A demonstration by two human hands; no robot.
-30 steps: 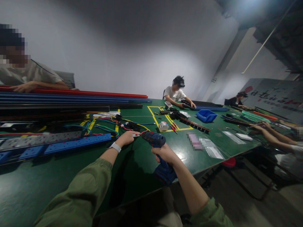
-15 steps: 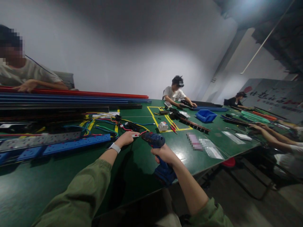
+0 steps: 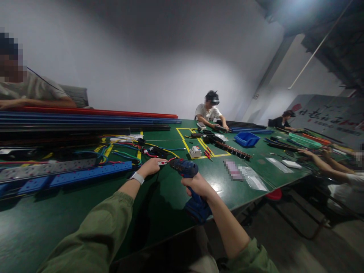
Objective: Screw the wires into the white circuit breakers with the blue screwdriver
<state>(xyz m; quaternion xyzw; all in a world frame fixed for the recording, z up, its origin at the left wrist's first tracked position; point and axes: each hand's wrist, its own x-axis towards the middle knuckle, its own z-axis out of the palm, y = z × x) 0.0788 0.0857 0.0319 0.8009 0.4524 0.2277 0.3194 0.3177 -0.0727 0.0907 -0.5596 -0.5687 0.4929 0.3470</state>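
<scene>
My right hand (image 3: pixel 199 184) is wrapped round the handle of a blue cordless drill (image 3: pixel 185 168), whose front end points left. In my left hand (image 3: pixel 150 167) is a small white part with a red spot (image 3: pixel 162 163), pinched at the fingertips. The drill's tip is right beside this part; whether they touch I cannot tell. Red and yellow wires (image 3: pixel 167 151) run close behind the part. Just beyond the drill sits a white breaker-like block (image 3: pixel 195 152) on the green table (image 3: pixel 167 197).
Blue and grey socket strips (image 3: pixel 93 172) lie at left, with coloured wires behind them. Long red and blue profiles (image 3: pixel 113 113) stretch along the far side. A blue bin (image 3: pixel 247 139), plastic bags (image 3: pixel 255 179) and a copper-coloured strip (image 3: pixel 234 150) are at right. Several co-workers sit around the table.
Both my hands, the drill and the white part stay almost still. The co-worker at the left has shifted left and drawn a hand back; the far co-worker's hand has moved slightly left.
</scene>
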